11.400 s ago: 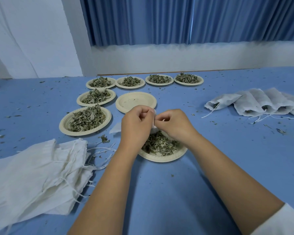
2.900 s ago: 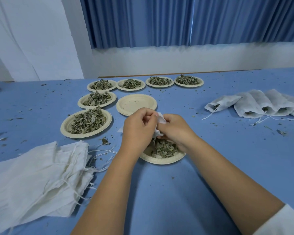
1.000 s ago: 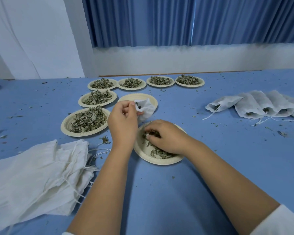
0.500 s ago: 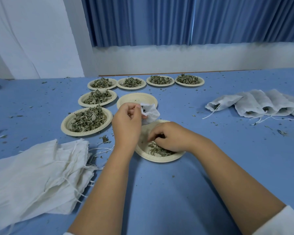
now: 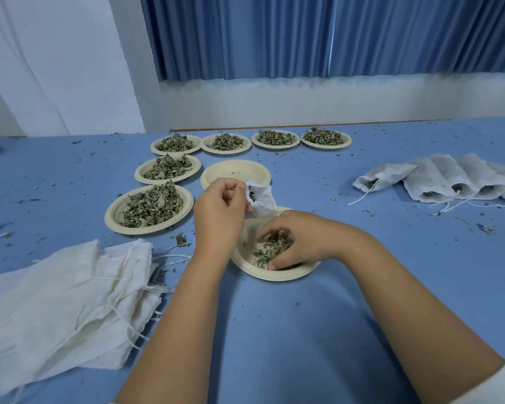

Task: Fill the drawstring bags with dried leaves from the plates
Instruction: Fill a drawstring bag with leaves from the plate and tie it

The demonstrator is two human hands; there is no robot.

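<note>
Drawstring bag (image 5: pixel 262 197) pinched at its mouth by left hand (image 5: pixel 219 212), just above far edge of near plate (image 5: pixel 274 276). Fingers of right hand (image 5: pixel 299 240) curled round dried leaves (image 5: pixel 267 250) there. Empty plate (image 5: pixel 231 170) just beyond; bag stack (image 5: pixel 56 301) well apart, near left.

The left hand (image 5: pixel 219 217) pinches a small white drawstring bag (image 5: pixel 261 198) open above the near plate (image 5: pixel 274 272). The right hand (image 5: pixel 301 240) curls over the dried leaves (image 5: pixel 267 250) there. Empty bags (image 5: pixel 64 301) lie on the blue table (image 5: pixel 303 330).
</note>
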